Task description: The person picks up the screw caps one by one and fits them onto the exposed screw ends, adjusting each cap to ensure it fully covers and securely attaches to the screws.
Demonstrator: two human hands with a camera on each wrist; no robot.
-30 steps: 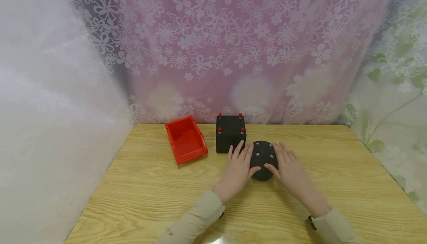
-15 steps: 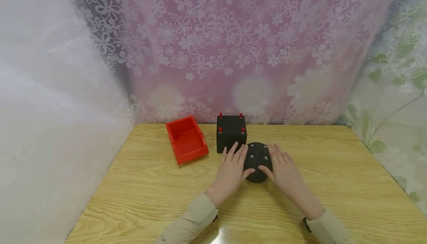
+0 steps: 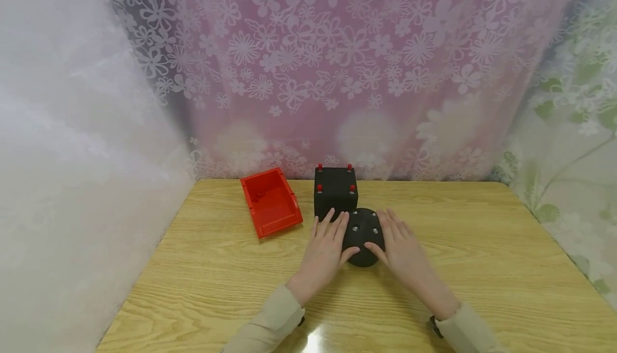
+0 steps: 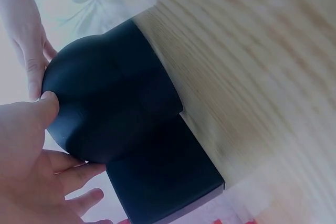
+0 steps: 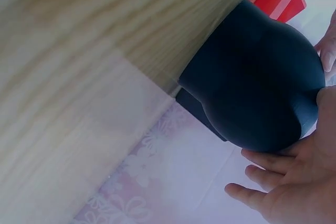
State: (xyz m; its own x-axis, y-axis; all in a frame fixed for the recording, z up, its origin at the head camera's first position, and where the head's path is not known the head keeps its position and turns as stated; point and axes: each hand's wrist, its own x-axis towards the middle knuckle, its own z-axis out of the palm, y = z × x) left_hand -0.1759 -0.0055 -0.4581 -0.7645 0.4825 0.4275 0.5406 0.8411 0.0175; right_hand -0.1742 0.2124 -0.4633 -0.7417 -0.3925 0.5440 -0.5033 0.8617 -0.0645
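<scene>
A black rounded block [image 3: 363, 256] with several metal studs on top stands on the wooden table between my two hands. Its sides are smooth and bulging above a narrower base, as the left wrist view [image 4: 105, 87] tells. My left hand [image 3: 322, 251] lies along its left side, thumb on the near edge, fingers fairly straight. From the right, my right hand [image 3: 407, 254] presses it the same way, thumb and fingers spread. Just behind is a black box-shaped block [image 3: 336, 181] with red caps [image 3: 320, 188] on its studs. My left fingertips overlap its front in the head view.
A red open-fronted bin [image 3: 275, 211] with small red pieces [image 3: 258, 196] inside sits to the left of the box-shaped block. Behind the wooden table [image 3: 482, 246] hangs a pink floral curtain [image 3: 308, 74]. Pale sheets [image 3: 87, 155] flank both sides.
Both hands have slid the rounded block leftward and slightly nearer across the table, so it now sits closer in front of the box-shaped block. The bin and box-shaped block stay put.
</scene>
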